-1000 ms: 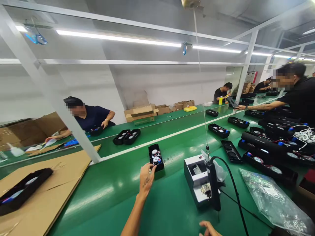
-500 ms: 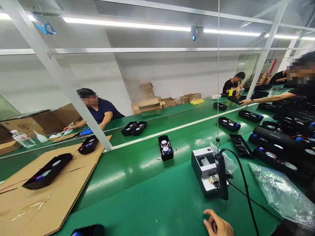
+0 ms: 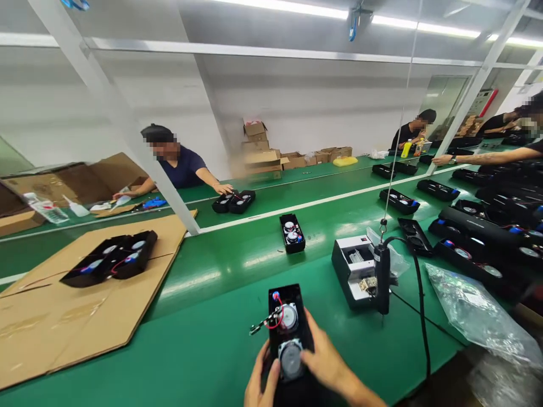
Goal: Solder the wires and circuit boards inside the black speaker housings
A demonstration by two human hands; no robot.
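Observation:
Between my two hands is a black speaker housing (image 3: 278,339) with two round silver drivers, red wires and a small blue-and-red part inside. A thin dark strip on wires (image 3: 265,323) sticks out past its left edge. My left hand (image 3: 262,377) grips the near left side, thumb over the rim. My right hand (image 3: 324,356) wraps the right side, its thumb by the nearer driver. To the right, a black electric screwdriver (image 3: 382,280) hangs on a cable in front of a grey-and-black screw feeder (image 3: 354,271). Another open speaker housing (image 3: 292,233) lies farther off on the green surface.
Cardboard (image 3: 106,305) at left carries two housings (image 3: 112,257). A clear plastic bag (image 3: 479,316) and many black housings (image 3: 466,260) crowd the right. A slanting white post (image 3: 127,135) stands at left. Across the bench, a person (image 3: 178,161) touches two housings (image 3: 233,201).
Both my hands now hold a speaker housing; earlier only my right hand showed, empty. The housings on the cardboard now sit side by side. The person across has reached to the two housings there.

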